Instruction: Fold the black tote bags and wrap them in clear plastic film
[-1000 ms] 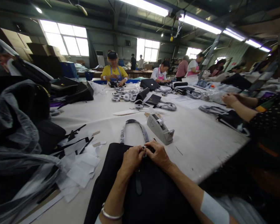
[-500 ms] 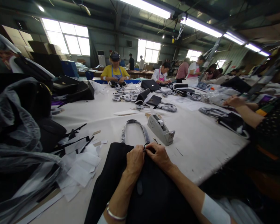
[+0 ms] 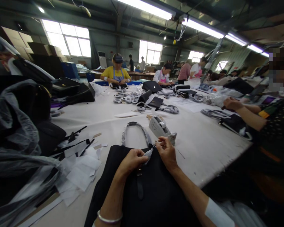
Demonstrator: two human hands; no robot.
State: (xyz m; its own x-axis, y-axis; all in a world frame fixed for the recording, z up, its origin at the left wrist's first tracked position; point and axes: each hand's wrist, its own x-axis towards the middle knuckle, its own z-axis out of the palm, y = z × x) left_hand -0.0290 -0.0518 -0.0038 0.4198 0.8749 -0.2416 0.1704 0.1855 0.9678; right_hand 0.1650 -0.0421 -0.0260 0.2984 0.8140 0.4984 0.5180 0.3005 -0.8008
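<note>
A black handbag [image 3: 163, 195] lies in front of me at the table edge, its plastic-wrapped handle [image 3: 132, 123] standing up at the far side. On its front are a small metal fitting and a dark strap tab [image 3: 140, 187]. My left hand [image 3: 132, 161] is closed, pinching a small whitish plastic-wrapped piece [image 3: 148, 154] above the bag; what is inside the wrap is unclear. Just right of the handle's base, my right hand [image 3: 167, 154] pinches what looks like the end of a thin black cord [image 3: 152, 146].
A grey tape dispenser [image 3: 157, 126] stands just beyond my right hand. Paper sheets [image 3: 81, 173] and plastic-covered black bags [image 3: 19, 126] crowd the left. More bags [image 3: 153, 101] and wrapped handles lie farther back. A co-worker's hands [image 3: 232, 103] are at the right.
My hands have moved apart from their meeting point at the handle's base. The left came down and left and now shows the wrapped piece; the right moved slightly up and right.
</note>
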